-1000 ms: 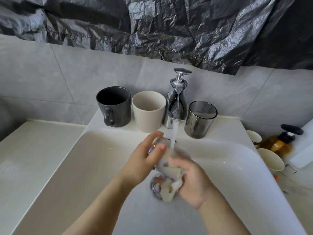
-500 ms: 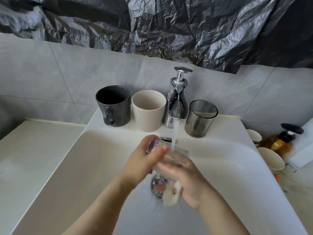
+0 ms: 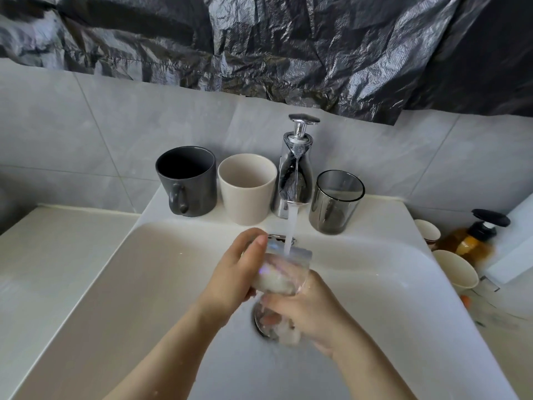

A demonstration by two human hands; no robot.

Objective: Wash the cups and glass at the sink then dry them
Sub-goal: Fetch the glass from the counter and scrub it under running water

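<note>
Clear glass (image 3: 285,272) gripped by left hand (image 3: 233,278), right hand (image 3: 311,310) clutching sponge (image 3: 288,334) (sink walls (image 3: 161,272) well apart)

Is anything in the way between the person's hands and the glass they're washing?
Nothing visible does. The left hand grips the clear drinking glass under the stream from the chrome tap; the right hand, just below it, holds a blurred white foamy wad.
</note>
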